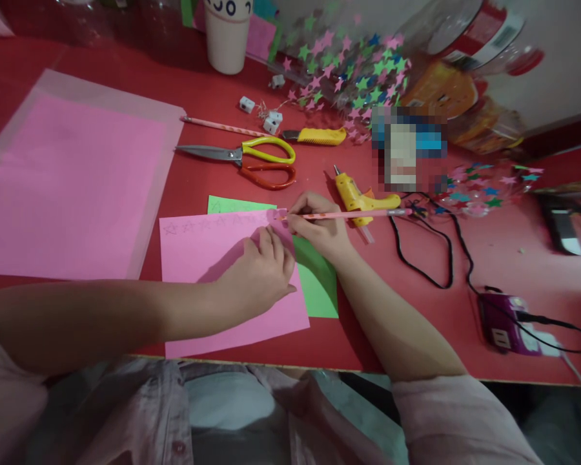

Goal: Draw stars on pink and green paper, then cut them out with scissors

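A striped pink pencil (348, 214) is gripped in my right hand (319, 229), its tip at the top right edge of a pink paper sheet (188, 278). My left hand (266, 265) rests on that sheet with fingers bent. Its fingertips press down beside the pencil tip, on what may be a small pink piece, too blurred to make out. Faint pencil-drawn stars (193, 226) run in a row along the sheet's top edge. Beneath the sheet, a green paper (317, 284) sticks out at the right and above.
Scissors (237, 155), a yellow cutter (319, 135) and a yellow glue gun (356, 197) lie beyond my hands. A large pink sheet (77, 187) is at left. Star cutouts (353, 77), a white cup (227, 39), a black cord (450, 258) and a purple box (506, 323) are around.
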Tool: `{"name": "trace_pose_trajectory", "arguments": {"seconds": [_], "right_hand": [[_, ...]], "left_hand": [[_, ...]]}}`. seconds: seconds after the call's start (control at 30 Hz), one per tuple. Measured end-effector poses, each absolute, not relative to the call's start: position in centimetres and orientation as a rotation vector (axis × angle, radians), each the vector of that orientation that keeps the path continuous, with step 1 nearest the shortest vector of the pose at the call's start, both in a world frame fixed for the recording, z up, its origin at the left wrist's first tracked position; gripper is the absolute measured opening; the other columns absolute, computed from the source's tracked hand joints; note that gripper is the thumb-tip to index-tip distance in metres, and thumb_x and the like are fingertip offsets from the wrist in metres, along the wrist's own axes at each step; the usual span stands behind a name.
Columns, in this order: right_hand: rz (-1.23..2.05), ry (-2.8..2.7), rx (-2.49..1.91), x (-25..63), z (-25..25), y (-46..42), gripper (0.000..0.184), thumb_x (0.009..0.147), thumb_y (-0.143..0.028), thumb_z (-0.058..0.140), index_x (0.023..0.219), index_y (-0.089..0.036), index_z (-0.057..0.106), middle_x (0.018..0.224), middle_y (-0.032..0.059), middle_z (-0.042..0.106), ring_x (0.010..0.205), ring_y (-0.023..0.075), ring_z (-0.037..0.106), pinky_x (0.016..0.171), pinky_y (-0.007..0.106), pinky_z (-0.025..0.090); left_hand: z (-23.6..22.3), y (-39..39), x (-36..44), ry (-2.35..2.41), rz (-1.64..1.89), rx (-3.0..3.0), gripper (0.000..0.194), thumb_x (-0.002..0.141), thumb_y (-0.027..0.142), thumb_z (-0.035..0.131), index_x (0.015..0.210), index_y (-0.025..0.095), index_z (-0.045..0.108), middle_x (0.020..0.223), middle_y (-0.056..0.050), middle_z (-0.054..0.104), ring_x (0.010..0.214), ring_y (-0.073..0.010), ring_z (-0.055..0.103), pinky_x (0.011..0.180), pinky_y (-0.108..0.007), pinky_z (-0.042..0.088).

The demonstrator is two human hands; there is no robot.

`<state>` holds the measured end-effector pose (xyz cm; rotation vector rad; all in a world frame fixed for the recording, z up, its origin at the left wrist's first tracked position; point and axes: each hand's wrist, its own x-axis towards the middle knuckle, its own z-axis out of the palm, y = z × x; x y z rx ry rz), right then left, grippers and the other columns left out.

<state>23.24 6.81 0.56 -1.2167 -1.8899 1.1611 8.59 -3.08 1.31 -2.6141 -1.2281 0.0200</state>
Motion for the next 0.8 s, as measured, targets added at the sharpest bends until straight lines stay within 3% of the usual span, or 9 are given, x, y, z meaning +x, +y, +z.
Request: {"name": "trace_pose_trajectory", "arguments": {"seconds": [0.8], "right_hand": [[1.088,-1.836,-1.239,22.75,0.15,6.69,0.012,0.075,-0.014,0.056,0.067,-0.021,0.049,0.056,-0.0044,0.054,0.051,0.0095,0.047,0.048,0.024,0.035]], "left_hand": [[1.54,-3.13,8.85,-1.219,0.104,-2.589,0.061,0.101,0.047,0.039,0.124,-0.006,0.058,0.118,-0.038,0.064,0.108,-0.0441,0.066,0.068,-0.042,0.057]]}}
